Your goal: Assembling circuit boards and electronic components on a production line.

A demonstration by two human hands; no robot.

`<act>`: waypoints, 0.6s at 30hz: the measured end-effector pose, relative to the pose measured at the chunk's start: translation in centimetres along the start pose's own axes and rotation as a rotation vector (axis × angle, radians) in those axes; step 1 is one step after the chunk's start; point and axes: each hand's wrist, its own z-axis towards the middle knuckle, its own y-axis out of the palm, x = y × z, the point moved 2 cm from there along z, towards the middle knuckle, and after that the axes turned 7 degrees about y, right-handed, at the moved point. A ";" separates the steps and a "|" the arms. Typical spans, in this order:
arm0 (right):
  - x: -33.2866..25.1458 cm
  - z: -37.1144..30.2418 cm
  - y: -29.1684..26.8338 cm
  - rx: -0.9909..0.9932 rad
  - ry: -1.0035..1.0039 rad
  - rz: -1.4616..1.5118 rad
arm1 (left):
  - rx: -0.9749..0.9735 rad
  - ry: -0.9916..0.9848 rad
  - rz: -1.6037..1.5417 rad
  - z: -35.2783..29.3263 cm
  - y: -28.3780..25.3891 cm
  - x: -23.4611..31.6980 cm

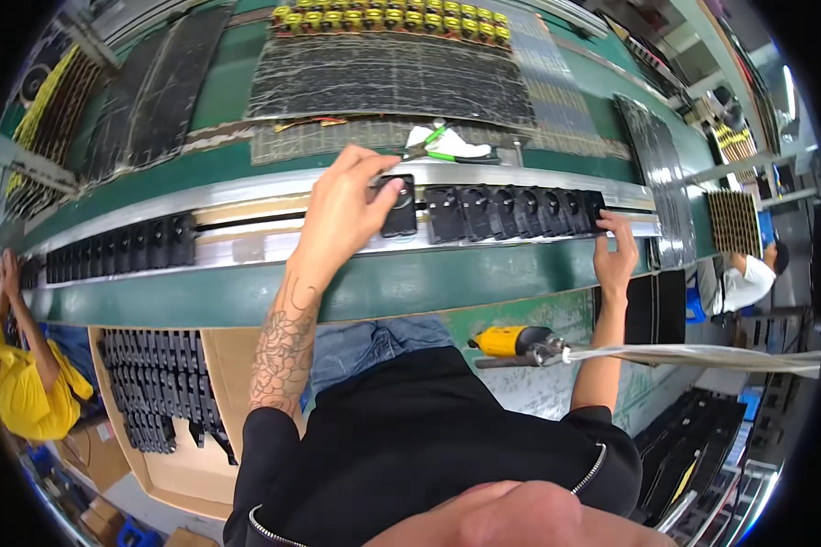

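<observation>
Partly visible at the bottom edge, the worker's own face (520, 518) is nearest the camera, just below a black shirt (410, 438) with silver zips that fills the lower centre. Right of centre, a yellow-and-black tool (502, 341) trails a pale cord (702, 354) toward the right edge. Blue jeans (365, 346) show between the shirt and a green workbench (511, 281), while a cardboard box (178, 474) of black parts (164, 378) stands at lower left.

Across the middle of the frame, a long metal rail (260, 248) carries the work. At centre, the worker's left hand (347, 196), on a tattooed forearm (287, 342), pinches the upper left corner of a single black block (400, 217) between thumb and index finger. Just right of it stands a row of black blocks (502, 214); the right hand (617, 248) has its bent fingertips at the row's right end, though whether they grip cannot be told. A second row (123, 248) lines the rail at left, near the hands (9, 273) of a co-worker in a yellow top (36, 392).

Beyond the rail, green-handled pliers (443, 157) lie beside a white item (467, 149). Farther up, a dark panel (392, 77) lies below ranks of yellow-and-black components (392, 20); at far right is another person in white (748, 287).
</observation>
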 end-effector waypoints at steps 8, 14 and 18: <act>-0.4 -0.1 0.4 -0.048 0.057 0.076 | -0.055 0.567 0.385 -3.3 0.0 0.2; -0.2 -0.4 2.1 -0.004 0.061 0.095 | -0.210 0.562 0.482 -2.9 0.9 -0.4; -2.9 -0.8 2.1 -0.008 0.187 0.106 | -0.178 0.581 0.725 -3.3 1.9 -0.3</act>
